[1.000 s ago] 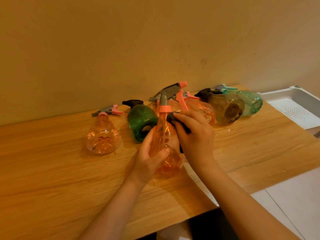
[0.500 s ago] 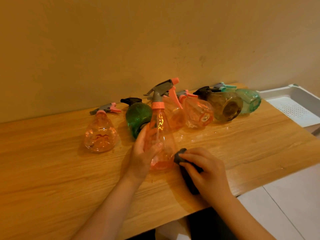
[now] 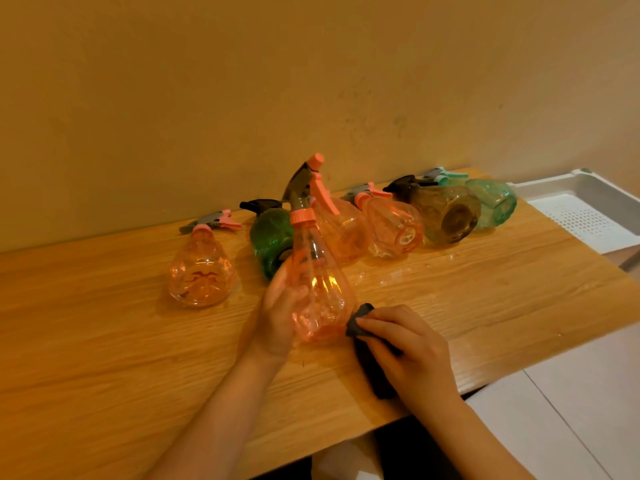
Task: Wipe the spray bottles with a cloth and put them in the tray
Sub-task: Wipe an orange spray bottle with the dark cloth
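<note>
An orange spray bottle (image 3: 320, 285) with a grey and pink trigger stands upright near the middle of the wooden table (image 3: 104, 358). My left hand (image 3: 278, 313) grips its body from the left. My right hand (image 3: 410, 355) holds a dark cloth (image 3: 369, 344) and presses its tip against the bottle's lower right side. Several other bottles lie on their sides behind: an orange one (image 3: 201, 268) at the left, a green one (image 3: 272, 239), two more orange ones (image 3: 394, 225), a brown one (image 3: 446, 211) and a teal one (image 3: 493, 200). The white tray (image 3: 588, 202) sits at the far right.
A plain wall runs right behind the row of bottles. The table's front edge cuts diagonally under my forearms, with white floor tiles (image 3: 571, 410) below at the right. The tray has a perforated bottom and sits past the table's right end.
My right hand with the cloth slid from the bottle's neck down to its base. The bottle has straightened slightly in my left hand.
</note>
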Motion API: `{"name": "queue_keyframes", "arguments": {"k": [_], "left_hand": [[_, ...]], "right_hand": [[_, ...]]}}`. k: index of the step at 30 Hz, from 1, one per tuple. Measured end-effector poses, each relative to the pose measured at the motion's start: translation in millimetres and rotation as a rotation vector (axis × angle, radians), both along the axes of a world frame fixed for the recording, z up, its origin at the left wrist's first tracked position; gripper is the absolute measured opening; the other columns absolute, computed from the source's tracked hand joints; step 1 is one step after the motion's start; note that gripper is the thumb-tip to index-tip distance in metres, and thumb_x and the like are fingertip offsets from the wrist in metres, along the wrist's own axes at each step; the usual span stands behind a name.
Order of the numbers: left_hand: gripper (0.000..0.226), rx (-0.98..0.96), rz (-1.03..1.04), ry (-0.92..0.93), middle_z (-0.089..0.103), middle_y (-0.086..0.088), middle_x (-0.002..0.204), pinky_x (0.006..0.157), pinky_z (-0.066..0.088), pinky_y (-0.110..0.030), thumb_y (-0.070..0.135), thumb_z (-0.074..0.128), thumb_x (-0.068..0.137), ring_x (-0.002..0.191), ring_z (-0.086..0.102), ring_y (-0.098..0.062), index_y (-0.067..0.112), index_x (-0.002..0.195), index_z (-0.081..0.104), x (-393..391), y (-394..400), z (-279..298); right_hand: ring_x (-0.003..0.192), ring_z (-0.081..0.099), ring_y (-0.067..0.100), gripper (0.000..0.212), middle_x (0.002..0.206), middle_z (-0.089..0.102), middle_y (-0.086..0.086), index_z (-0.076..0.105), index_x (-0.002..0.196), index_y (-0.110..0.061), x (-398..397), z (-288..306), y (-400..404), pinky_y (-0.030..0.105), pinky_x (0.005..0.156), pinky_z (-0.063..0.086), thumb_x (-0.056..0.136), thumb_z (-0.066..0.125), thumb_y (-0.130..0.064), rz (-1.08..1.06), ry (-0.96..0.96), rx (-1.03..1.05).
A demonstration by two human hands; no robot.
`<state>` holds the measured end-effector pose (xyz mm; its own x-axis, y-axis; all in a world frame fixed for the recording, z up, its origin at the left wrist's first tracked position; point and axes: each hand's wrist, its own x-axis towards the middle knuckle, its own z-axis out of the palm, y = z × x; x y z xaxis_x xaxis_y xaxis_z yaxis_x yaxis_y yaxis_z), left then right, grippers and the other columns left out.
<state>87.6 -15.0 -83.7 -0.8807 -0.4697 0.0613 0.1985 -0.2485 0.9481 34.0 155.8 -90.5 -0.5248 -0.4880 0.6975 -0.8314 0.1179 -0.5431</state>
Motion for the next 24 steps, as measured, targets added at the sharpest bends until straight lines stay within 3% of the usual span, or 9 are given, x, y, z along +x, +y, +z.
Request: {"name": "queue_keyframes", "arguments": {"k": [5,13,17,20,24], "left_hand": [[0.064,-0.039,-0.041,-0.029,0.069,0.008,0.113,0.080,0.054,-0.026,0.039,0.067,0.065,0.109,0.064,-0.014,0.027,0.126,0.052,-0.5,1.1,4.2],[0.068,-0.058,-0.127,-0.060,0.063,-0.006,0.120,0.088,0.053,-0.042,0.034,0.072,0.061,0.111,0.062,-0.027,0.032,0.126,0.053,2.4,-1.4,-1.8],[0.067,-0.055,-0.167,-0.042,0.068,0.000,0.109,0.084,0.054,-0.036,0.030,0.069,0.067,0.106,0.064,-0.024,0.021,0.131,0.050,1.4,-1.8,-1.6],[0.061,-0.050,-0.174,-0.017,0.070,0.005,0.102,0.080,0.054,-0.028,0.027,0.067,0.068,0.100,0.066,-0.016,0.023,0.127,0.052,1.3,0.4,-0.7],[0.060,-0.034,-0.124,-0.012,0.070,0.005,0.103,0.080,0.054,-0.029,0.030,0.066,0.069,0.099,0.065,-0.016,0.030,0.128,0.053,1.0,-0.7,0.1]], "right_hand": [[0.088,0.058,0.004,0.019,0.095,0.062,-0.007,0.072,0.090,-0.006,-6.7,11.4,-6.5,0.009,0.081,0.044,0.081,0.061,-0.017,0.018,-0.008,-0.011],[0.086,0.061,0.005,0.016,0.088,0.067,-0.001,0.073,0.088,-0.008,-44.3,56.4,-40.1,0.008,0.078,0.045,0.072,0.071,-0.007,0.001,-0.079,-0.042],[0.085,0.060,-0.004,0.027,0.086,0.063,-0.015,0.071,0.093,-0.017,-52.7,69.8,-55.2,0.007,0.076,0.044,0.073,0.072,0.001,-0.021,-0.188,-0.097],[0.084,0.057,-0.012,0.027,0.085,0.060,-0.022,0.071,0.093,-0.016,-56.1,73.3,-61.7,0.005,0.076,0.042,0.073,0.073,0.002,-0.021,-0.173,-0.100],[0.084,0.061,0.000,0.015,0.086,0.067,-0.008,0.074,0.089,-0.012,-52.8,68.9,-59.3,0.008,0.076,0.044,0.074,0.070,-0.009,0.046,-0.143,-0.008]]}}
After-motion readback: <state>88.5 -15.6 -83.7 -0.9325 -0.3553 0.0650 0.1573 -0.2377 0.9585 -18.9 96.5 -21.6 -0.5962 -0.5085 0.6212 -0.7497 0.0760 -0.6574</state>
